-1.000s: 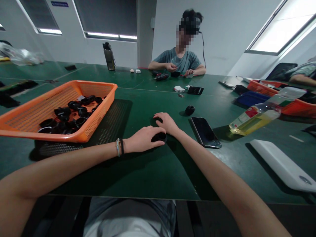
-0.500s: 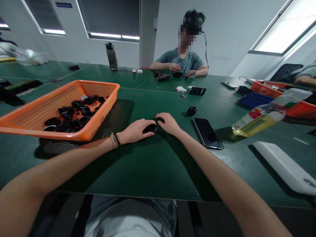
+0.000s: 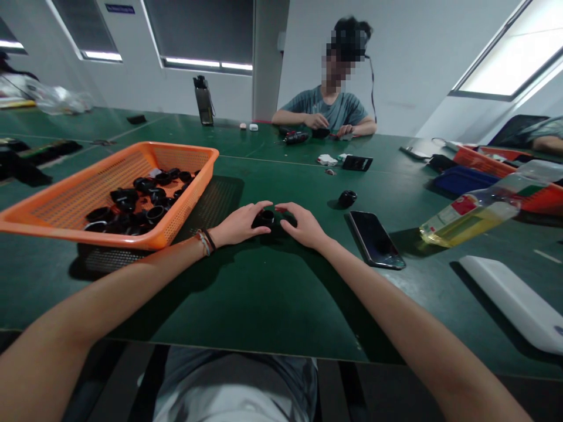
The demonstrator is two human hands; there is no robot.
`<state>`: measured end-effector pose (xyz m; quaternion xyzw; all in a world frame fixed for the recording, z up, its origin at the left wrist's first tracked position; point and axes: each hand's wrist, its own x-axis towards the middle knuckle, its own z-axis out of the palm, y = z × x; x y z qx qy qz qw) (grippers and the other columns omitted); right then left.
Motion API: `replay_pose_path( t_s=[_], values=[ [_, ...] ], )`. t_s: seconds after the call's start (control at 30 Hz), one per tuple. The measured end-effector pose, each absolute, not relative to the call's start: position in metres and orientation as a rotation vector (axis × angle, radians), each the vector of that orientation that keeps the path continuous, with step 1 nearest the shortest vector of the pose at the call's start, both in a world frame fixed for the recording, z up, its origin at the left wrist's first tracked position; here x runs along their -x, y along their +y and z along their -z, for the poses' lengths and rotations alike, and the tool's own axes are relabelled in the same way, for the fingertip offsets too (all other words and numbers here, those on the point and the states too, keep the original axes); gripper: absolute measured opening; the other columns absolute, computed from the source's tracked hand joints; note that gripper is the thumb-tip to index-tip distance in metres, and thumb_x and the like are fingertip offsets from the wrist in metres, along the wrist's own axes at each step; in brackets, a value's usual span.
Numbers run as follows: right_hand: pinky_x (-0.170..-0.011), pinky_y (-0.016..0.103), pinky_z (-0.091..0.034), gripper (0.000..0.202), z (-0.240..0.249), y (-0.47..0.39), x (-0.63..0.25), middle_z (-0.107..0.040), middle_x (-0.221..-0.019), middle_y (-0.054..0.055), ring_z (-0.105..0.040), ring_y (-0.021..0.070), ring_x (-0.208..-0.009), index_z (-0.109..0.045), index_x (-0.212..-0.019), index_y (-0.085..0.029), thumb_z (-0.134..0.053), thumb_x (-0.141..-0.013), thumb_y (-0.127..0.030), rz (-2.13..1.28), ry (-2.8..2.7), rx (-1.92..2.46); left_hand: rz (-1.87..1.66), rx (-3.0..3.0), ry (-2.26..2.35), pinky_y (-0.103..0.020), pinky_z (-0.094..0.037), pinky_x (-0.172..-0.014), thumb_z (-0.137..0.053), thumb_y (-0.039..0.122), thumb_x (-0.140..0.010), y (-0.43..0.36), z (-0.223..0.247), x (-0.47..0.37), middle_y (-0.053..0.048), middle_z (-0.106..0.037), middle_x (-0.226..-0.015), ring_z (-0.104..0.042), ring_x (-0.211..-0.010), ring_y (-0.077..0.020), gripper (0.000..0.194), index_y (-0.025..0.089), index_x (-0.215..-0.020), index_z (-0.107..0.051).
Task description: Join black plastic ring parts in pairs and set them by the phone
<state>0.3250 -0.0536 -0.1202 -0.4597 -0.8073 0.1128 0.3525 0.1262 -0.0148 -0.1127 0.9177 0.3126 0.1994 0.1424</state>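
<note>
My left hand (image 3: 240, 224) curves around a small black round part (image 3: 265, 218) on the green table (image 3: 264, 305), thumb in front and fingers behind it. Facing it, my right hand (image 3: 303, 225) has its thumb and fingers apart, with a dark piece (image 3: 288, 221) partly hidden between them. Whether that piece is gripped is hard to tell. Another black part (image 3: 347, 198) lies alone on the table, beyond my right hand. At the left, an orange basket (image 3: 169, 234) holds several black parts (image 3: 125, 199).
A phone (image 3: 377, 239), a tilted bottle of yellow liquid (image 3: 466, 220) and a white case (image 3: 510, 302) lie at the right. Across the table sits a person (image 3: 329, 111) beside a power tool (image 3: 295, 137). A dark bottle (image 3: 203, 101) stands further back.
My left hand has opened somewhat around the black part, whose round opening now shows. The fingers of my right hand have spread. The whole view has shifted slightly.
</note>
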Motion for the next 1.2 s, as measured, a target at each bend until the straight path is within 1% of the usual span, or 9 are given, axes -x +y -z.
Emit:
replay_pose_path(
  t_s=[0.1,0.17,0.33,0.43,0.57,0.73,0.8,0.93,1.2],
  values=[
    [-0.089,0.041,-0.045,0.042,0.121,-0.058,-0.317,-0.062,-0.108,0.008,-0.059,0.0203,-0.097,-0.05,-0.116,-0.019,-0.054,-0.074,-0.02,-0.393,-2.044,1.161,-0.613,-2.626,0.828,-0.043,-0.041,-0.095,-0.061,0.039,-0.073,-0.016,0.114,-0.125,-0.014,-0.051,-0.122,-0.052,-0.109,-0.027,0.071,0.016,-0.132,-0.028],
    [-0.088,0.041,-0.046,0.045,0.122,-0.059,-0.313,-0.063,-0.106,0.009,-0.059,0.0215,-0.096,-0.05,-0.116,-0.018,-0.059,-0.072,-0.023,-0.42,-2.045,1.226,-0.624,-2.616,0.759,-0.043,-0.039,-0.097,-0.059,0.033,-0.072,-0.017,0.114,-0.123,-0.014,-0.05,-0.122,-0.051,-0.111,-0.0257,0.071,0.016,-0.132,-0.025],
    [-0.081,0.04,-0.047,0.039,0.119,-0.06,-0.311,-0.065,-0.093,0.005,-0.06,0.0207,-0.088,-0.055,-0.11,-0.021,-0.062,-0.072,-0.025,-0.432,-2.06,1.3,-0.664,-2.644,0.849,-0.041,-0.042,-0.096,-0.048,0.022,-0.07,-0.021,0.111,-0.121,-0.013,-0.048,-0.118,-0.05,-0.108,-0.0236,0.054,0.013,-0.122,-0.036],
    [-0.081,0.038,-0.046,0.033,0.117,-0.061,-0.313,-0.064,-0.093,0.005,-0.059,0.0195,-0.087,-0.056,-0.103,-0.021,-0.062,-0.071,-0.023,-0.453,-2.036,1.278,-0.622,-2.75,1.069,-0.041,-0.044,-0.092,-0.048,0.027,-0.072,-0.028,0.106,-0.122,-0.012,-0.051,-0.109,-0.051,-0.103,-0.0254,0.041,0.012,-0.11,-0.046],
    [-0.083,0.038,-0.046,0.029,0.118,-0.059,-0.315,-0.063,-0.095,0.005,-0.058,0.0189,-0.089,-0.054,-0.099,-0.02,-0.06,-0.07,-0.022,-0.494,-2.008,1.273,-0.466,-2.828,1.332,-0.034,-0.049,-0.078,-0.049,0.035,-0.075,-0.036,0.102,-0.123,-0.008,-0.052,-0.102,-0.056,-0.089,-0.0223,0.035,0.017,-0.105,-0.051],
    [-0.085,0.038,-0.045,0.029,0.12,-0.056,-0.318,-0.062,-0.093,0.004,-0.059,0.0184,-0.089,-0.053,-0.099,-0.02,-0.058,-0.071,-0.023,-0.579,-2.005,1.254,-0.435,-2.845,1.327,-0.031,-0.049,-0.069,-0.048,0.032,-0.078,-0.035,0.106,-0.123,-0.007,-0.054,-0.093,-0.058,-0.083,-0.0207,0.025,0.017,-0.096,-0.055],
    [-0.085,0.038,-0.045,0.03,0.12,-0.056,-0.319,-0.062,-0.093,0.004,-0.059,0.0187,-0.09,-0.053,-0.1,-0.02,-0.059,-0.071,-0.024,-0.588,-2.008,1.251,-0.474,-2.83,1.291,-0.031,-0.049,-0.069,-0.046,0.032,-0.081,-0.032,0.108,-0.123,-0.007,-0.053,-0.094,-0.058,-0.082,-0.0203,0.023,0.016,-0.094,-0.056],
    [-0.084,0.039,-0.046,0.032,0.12,-0.057,-0.319,-0.063,-0.095,0.004,-0.059,0.0195,-0.091,-0.053,-0.102,-0.021,-0.061,-0.072,-0.028,-0.573,-2.019,1.261,-0.586,-2.754,1.219,-0.031,-0.049,-0.071,-0.047,0.033,-0.084,-0.029,0.111,-0.122,-0.007,-0.051,-0.1,-0.057,-0.081,-0.0182,0.026,0.018,-0.103,-0.055],
    [-0.086,0.04,-0.045,0.035,0.118,-0.057,-0.317,-0.063,-0.098,0.006,-0.059,0.02,-0.093,-0.054,-0.104,-0.02,-0.063,-0.071,-0.026,-0.561,-2.028,1.268,-0.788,-2.617,1.017,-0.036,-0.045,-0.089,-0.054,0.025,-0.079,-0.022,0.115,-0.122,-0.006,-0.05,-0.103,-0.054,-0.098,-0.0196,0.024,0.018,-0.103,-0.052]
  ],
)
